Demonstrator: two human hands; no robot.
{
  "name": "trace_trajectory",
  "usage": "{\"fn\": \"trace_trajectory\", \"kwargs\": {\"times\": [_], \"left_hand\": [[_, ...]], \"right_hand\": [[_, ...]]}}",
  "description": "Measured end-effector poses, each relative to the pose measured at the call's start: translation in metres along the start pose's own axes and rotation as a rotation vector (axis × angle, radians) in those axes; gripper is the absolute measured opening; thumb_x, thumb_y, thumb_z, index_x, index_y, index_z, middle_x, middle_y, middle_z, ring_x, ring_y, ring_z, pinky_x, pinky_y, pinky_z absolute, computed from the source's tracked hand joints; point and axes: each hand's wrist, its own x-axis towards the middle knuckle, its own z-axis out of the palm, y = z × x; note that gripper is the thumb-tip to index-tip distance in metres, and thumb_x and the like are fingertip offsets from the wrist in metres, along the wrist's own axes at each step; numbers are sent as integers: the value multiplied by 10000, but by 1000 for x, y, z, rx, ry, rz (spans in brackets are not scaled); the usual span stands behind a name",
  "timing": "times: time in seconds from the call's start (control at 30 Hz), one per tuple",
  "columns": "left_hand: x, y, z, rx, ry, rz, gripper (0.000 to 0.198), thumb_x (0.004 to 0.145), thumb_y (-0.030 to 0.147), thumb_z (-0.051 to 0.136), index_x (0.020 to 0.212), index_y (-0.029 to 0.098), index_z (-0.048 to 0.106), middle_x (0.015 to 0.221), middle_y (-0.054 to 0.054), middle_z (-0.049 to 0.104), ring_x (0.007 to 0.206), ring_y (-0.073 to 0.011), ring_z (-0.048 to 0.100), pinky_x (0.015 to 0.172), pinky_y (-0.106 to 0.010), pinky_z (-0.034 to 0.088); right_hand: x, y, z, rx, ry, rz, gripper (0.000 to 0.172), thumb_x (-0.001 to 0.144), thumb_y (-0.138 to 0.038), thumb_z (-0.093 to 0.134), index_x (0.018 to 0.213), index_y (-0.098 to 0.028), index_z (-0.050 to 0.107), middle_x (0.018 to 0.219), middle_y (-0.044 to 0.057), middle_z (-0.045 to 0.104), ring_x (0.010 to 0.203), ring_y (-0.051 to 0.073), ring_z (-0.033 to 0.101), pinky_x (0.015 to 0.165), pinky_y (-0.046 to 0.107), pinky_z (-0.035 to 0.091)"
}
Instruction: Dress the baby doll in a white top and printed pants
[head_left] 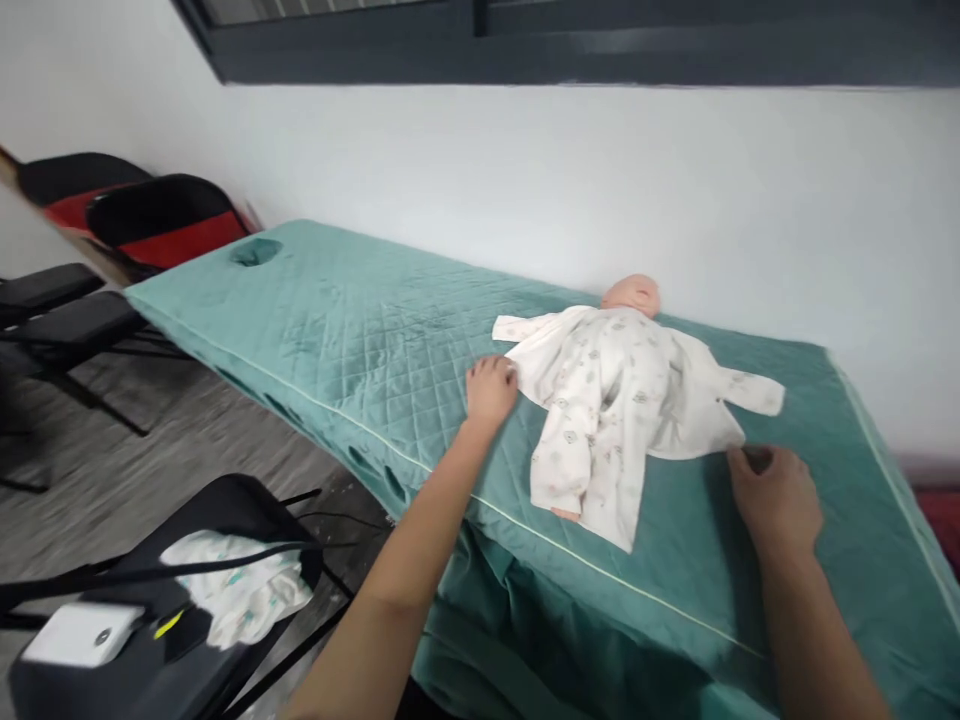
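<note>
A baby doll (632,294) lies on its back on a teal quilted table (360,330), dressed in a white patterned romper (607,400) that is spread open at both sides. My left hand (491,388) rests on the table with its fingers curled at the edge of the romper's left flap. My right hand (776,495) sits at the lower right corner of the romper's other flap, fingers bent and pinching near the cloth. One doll foot (564,514) pokes out of a trouser leg.
A black chair (247,510) at the lower left carries a white patterned cloth (240,585) and a white device (79,632). More black and red chairs (161,220) stand at the far left. A white wall runs behind the table.
</note>
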Motion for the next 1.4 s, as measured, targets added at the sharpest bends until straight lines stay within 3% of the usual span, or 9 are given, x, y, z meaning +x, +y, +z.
{"fn": "trace_trajectory", "kwargs": {"times": [0.13,0.37,0.53,0.67,0.87,0.97,1.1,1.2,1.4], "left_hand": [[13,-8,7,86,52,-130,374,946,395,531,1235,171,612,1357,-144,606,1271,-326,514,1076,-471,388],[16,-9,11,62,44,-160,351,909,451,563,1096,173,667,1382,-133,601,1321,-325,507,1149,-466,341],[19,-11,8,32,23,-128,227,906,386,535,903,202,667,1373,-108,624,1281,-337,540,1127,-513,353],[19,-17,10,-107,19,-67,197,893,367,522,878,203,630,1269,-99,676,1223,-322,568,1083,-494,379],[15,6,-8,-895,9,-143,267,847,465,588,779,209,556,742,4,599,737,-177,574,730,-296,460],[11,42,-31,-1071,20,-4,222,888,416,574,795,216,553,817,-8,649,807,-183,616,770,-300,486],[-1,85,-52,-738,-226,503,179,966,303,482,905,212,624,1246,-79,704,1144,-234,652,968,-374,488],[-2,101,-52,-484,-280,743,234,980,291,479,857,200,656,1277,-85,710,1211,-260,640,1019,-420,454],[74,114,-24,-611,-127,260,348,995,382,463,784,193,666,803,-37,725,768,-170,655,729,-294,469]], "right_hand": [[16,-10,-1,-79,-121,263,643,902,-641,477,1205,-96,634,1049,220,653,925,323,602,694,388,396],[42,-46,1,197,-182,435,182,804,-342,595,718,-182,584,733,84,619,748,245,571,747,386,435],[36,-98,-25,395,-14,233,206,929,-360,452,891,-214,593,894,31,660,821,170,579,750,279,455],[8,-145,-41,605,-324,-399,180,929,-278,502,779,-222,583,818,14,640,779,160,573,744,287,431],[1,-135,-44,770,-528,-260,248,946,-385,555,785,-209,623,753,-7,611,700,139,523,664,275,381],[17,-128,-39,899,-456,-82,295,927,-460,576,791,-206,637,692,-14,595,658,139,519,630,274,374],[51,-130,-23,908,-242,24,293,906,-478,586,803,-208,635,724,-5,623,683,149,543,684,293,403],[86,-137,-3,767,-131,92,283,881,-494,593,828,-217,607,780,2,645,700,162,567,698,306,408],[142,-172,30,439,-184,179,381,839,-604,586,866,-228,536,898,58,664,824,233,578,717,338,380]]}}
